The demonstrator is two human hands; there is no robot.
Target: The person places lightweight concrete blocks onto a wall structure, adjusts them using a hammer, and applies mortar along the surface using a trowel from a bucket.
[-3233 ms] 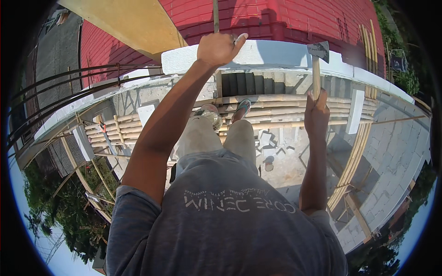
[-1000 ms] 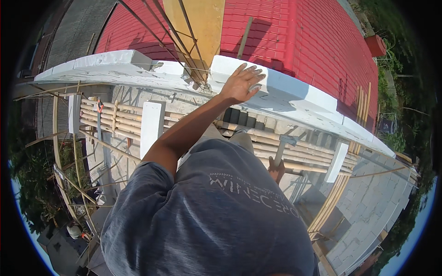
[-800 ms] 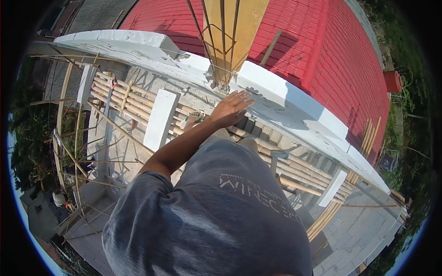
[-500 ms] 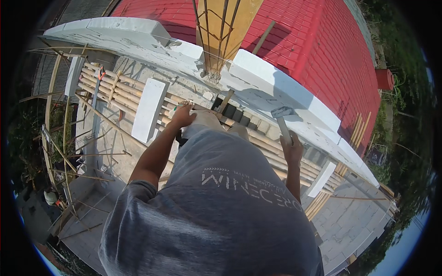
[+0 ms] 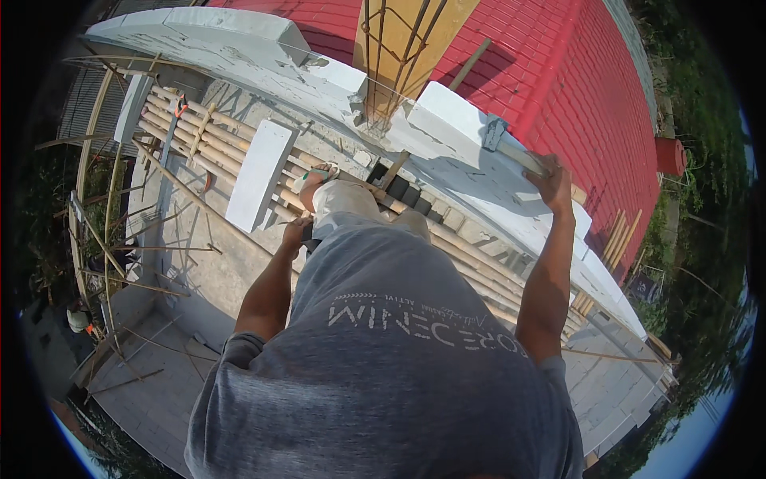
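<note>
While the right hand is gripping: its fingers are wrapping round the handle end of a hatchet, to the right of the rebar column.
Hatchet: it is showing over the top edge of the white block wall, just right of the rebar column; whether it is touching the wall, I cannot tell.
Head and handle: the long axis is slanting, the grey head pointing toward the rebar column and the handle running away from it, rightward and toward the wearer.
Left hand: it is hanging left of and below the rebar column, beside the thigh; its fingers are partly hiding, so I cannot tell how open it is or whether it is holding anything.
White panel: it is crossing the bamboo poles, left of the rebar column.
Yellow board: it is standing right behind the rebar column.
</note>
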